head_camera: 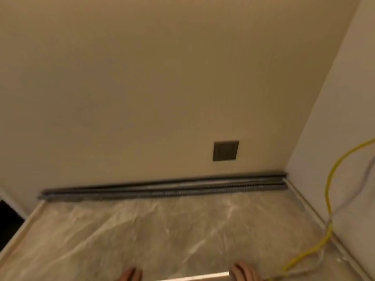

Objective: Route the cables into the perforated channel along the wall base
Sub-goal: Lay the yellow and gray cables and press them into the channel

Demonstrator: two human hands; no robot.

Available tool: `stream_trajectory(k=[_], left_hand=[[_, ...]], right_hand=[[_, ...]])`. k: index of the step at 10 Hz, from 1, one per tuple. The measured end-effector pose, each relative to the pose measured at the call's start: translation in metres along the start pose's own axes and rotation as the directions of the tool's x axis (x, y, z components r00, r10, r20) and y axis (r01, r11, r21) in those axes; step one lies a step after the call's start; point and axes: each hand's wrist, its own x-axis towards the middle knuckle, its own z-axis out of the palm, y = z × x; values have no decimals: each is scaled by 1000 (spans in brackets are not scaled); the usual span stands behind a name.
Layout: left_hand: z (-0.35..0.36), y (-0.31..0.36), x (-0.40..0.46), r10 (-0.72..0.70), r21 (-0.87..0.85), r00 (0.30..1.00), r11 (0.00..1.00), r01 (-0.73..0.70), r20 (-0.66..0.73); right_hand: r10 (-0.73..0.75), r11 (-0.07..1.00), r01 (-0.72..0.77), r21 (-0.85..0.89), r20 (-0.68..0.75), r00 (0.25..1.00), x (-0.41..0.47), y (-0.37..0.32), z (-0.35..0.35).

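Blurry frame throughout. At the near edge, two hands poke into view over the floor (142, 230), only fingertips showing. Left hand (130, 274) sits near centre-left, fingers pointing far, holding nothing visible; cannot tell if it is spread or curled since most of it is cut off. Right hand (244, 271) sits near centre-right, same deal: fingertips only, nothing seen in the grip, open or closed cannot be told. A pale strip (194, 276) runs between the two hands at the bottom edge.

Floor is grey-brown marble-look tile with pale veins. Near right, a yellow cable (327, 201) lies on the floor just right of the right hand, not touching it, then climbs along the right wall (345, 118) and exits the frame at the right edge. A thinner pale cable (365, 179) runs beside the yellow one, faint, hard to trace. Both cables are outside the channel.

Far side, the perforated channel (162, 191) lies along the base of the far wall (142, 78), dark metal, spanning from the left part of the wall to the right corner. Looks like an open trough with rails; whether anything lies inside cannot be told.

Above the channel, right of centre, a dark square wall socket (225, 151) is mounted on the far wall. Far left, a dark opening (8, 222).
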Motion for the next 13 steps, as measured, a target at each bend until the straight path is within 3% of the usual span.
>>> stream_trajectory(k=[1, 2, 4, 5, 6, 7, 8, 10, 11, 13], left_hand=[[-45, 31, 29, -156, -35, 988, 987, 155, -12], [-58, 34, 33, -120, -27, 990, 992, 122, 78], [-55, 34, 24, -113, -9, 990, 993, 114, 90], [-53, 35, 22, -121, 30, 991, 992, 120, 53], [-53, 32, 26, -275, 24, 959, 961, 277, -72], [-58, 18, 30, -572, -88, 794, 819, 567, -208], [-63, -1, 29, -778, -231, 573, 625, 745, -257], [-70, -48, 37, -974, -454, 140, 206, 867, -176], [-75, -72, 53, -979, -545, 105, 185, 818, -174], [-86, -112, 88, -994, -681, 20, 90, 727, -109]], right_hand=[[100, 994, -105, 39, 104, 990, 63, -14, -37], [155, 987, -160, -6, 285, 946, 79, -20, -48], [200, 974, -224, 12, 407, 891, 74, -27, -52], [224, 968, -249, 4, 426, 877, 78, -29, -46], [194, 961, -262, 90, 457, 868, 91, -38, -40], [9, 967, -135, 215, 501, 866, 99, -52, -34], [-213, 942, 28, 336, 530, 821, 103, -70, -29], [-523, 849, 370, 377, 500, 691, 99, -106, -14], [-619, 785, 496, 371, 463, 634, 100, -122, -1], [-618, 786, 502, 361, 440, 651, 115, -125, 17]])
